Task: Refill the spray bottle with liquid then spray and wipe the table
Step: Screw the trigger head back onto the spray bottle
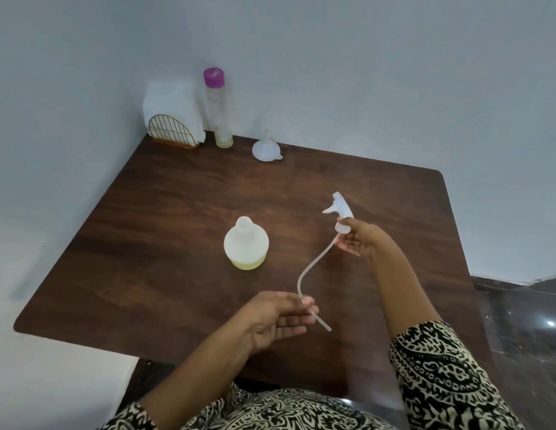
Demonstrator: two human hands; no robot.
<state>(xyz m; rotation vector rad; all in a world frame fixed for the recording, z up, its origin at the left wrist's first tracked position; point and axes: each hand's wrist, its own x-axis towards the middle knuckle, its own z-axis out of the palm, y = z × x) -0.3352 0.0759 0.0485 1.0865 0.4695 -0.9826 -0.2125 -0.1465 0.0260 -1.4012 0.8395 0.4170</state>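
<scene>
A white spray bottle (246,243) stands uncapped in the middle of the brown table (146,231), with a little yellowish liquid at its bottom. My right hand (362,240) grips the white spray head (340,209) at its collar, lifted above the table to the right of the bottle. The head's long clear tube (312,268) curves down toward me. My left hand (279,321) pinches the tube near its lower end between thumb and fingers, the other fingers nearly straight. A tall clear bottle with a purple cap (219,110), holding a little liquid, stands at the far edge.
A white funnel (266,147) lies mouth-down at the back, right of the tall bottle. A wire holder with white napkins (172,119) stands in the back left corner against the wall. Dark floor (518,321) shows past the table's right edge.
</scene>
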